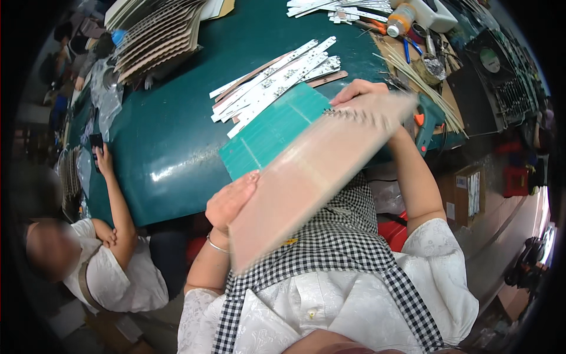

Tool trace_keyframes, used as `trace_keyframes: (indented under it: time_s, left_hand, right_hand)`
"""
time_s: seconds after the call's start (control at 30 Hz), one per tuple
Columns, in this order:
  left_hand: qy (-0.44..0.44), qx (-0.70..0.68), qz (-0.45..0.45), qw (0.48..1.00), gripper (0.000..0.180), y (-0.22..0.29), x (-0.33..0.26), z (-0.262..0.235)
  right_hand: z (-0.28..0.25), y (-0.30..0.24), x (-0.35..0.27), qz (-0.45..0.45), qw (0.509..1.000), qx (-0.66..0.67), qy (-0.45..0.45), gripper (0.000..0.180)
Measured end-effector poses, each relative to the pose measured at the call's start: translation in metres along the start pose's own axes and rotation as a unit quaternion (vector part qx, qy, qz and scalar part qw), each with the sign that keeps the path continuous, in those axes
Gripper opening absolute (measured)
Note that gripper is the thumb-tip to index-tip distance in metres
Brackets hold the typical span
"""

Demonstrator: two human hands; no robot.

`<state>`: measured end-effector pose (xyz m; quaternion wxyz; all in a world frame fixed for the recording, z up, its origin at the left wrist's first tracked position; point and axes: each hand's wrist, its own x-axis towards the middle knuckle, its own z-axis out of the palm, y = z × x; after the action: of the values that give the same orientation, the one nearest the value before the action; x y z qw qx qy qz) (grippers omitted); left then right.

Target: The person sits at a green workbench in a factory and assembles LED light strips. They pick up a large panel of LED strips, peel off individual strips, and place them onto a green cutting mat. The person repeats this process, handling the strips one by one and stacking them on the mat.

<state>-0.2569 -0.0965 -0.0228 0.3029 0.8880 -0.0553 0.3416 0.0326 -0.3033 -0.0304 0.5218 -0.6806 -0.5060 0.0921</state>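
Tilted between my two hands is a flat pinkish-brown board (312, 177), smeared by motion. A row of small dark, tooth-like marks crosses it towards its right end; what they are I cannot make out. My left hand (233, 199) grips its left edge, fingers pressed together. At the far right edge my right hand (361, 90) is closed on it, partly hidden behind the board. Beneath lies a green cutting mat (265, 133), partly covered by the board. Beyond the mat is a loose pile of white strips (280, 82) with a dark pattern.
A stack of brown boards (159, 38) stands at the far left, more strips (339, 7) at the back. To the right are a green glue gun (429, 121), thin sticks (427, 88) and an orange bottle (402, 19). At left, another person's hand (104, 158) holds a phone.
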Motion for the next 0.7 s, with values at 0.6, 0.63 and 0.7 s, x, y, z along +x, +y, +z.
trace_keyframes:
  time_s: [0.6, 0.63, 0.7]
  left_hand:
    - [-0.077, 0.060, 0.170, 0.981, 0.016, -0.001, 0.005, -0.013]
    - [-0.078, 0.061, 0.174, 0.980, 0.014, -0.003, 0.010, -0.014]
    - [-0.079, 0.062, 0.181, 0.978, 0.014, -0.004, 0.011, -0.015]
  right_hand:
    - [0.016, -0.011, -0.021, -0.070, 0.989, 0.070, 0.108, 0.027]
    - [0.015, -0.011, -0.019, -0.101, 0.986, 0.057, 0.116, 0.027]
    - [0.014, -0.007, -0.016, -0.085, 0.989, 0.071, 0.101, 0.024]
